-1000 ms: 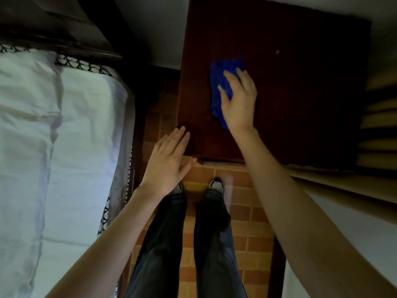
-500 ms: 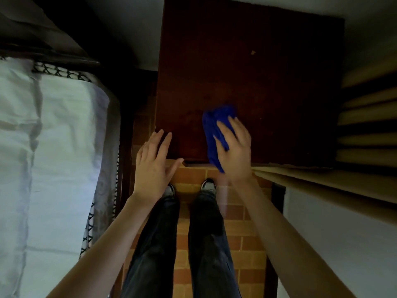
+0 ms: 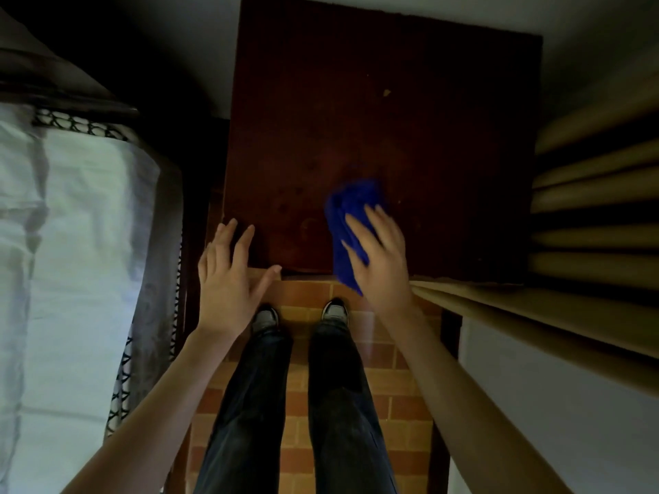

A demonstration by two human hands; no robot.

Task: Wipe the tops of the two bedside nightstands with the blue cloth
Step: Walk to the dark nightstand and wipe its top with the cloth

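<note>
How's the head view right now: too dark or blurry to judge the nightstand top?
Head view: dim overall, nightstand top very dark with no glare; right hand and cloth slightly motion-blurred, left hand sharper; edges bend from the wide angle.

Dark red-brown square wooden bedside table [image 3: 392, 119]: one is seen.
Crumpled bright blue cloth [image 3: 351, 205]: one is counted.
Bare-hand grips: two are counted, left grip [image 3: 228, 279] and right grip [image 3: 381, 258].
Grey-toed dark shoes: two are seen, left shoe [image 3: 264, 317] and right shoe [image 3: 334, 310].
White-sheeted bed [image 3: 71, 244]: one is seen.
</note>
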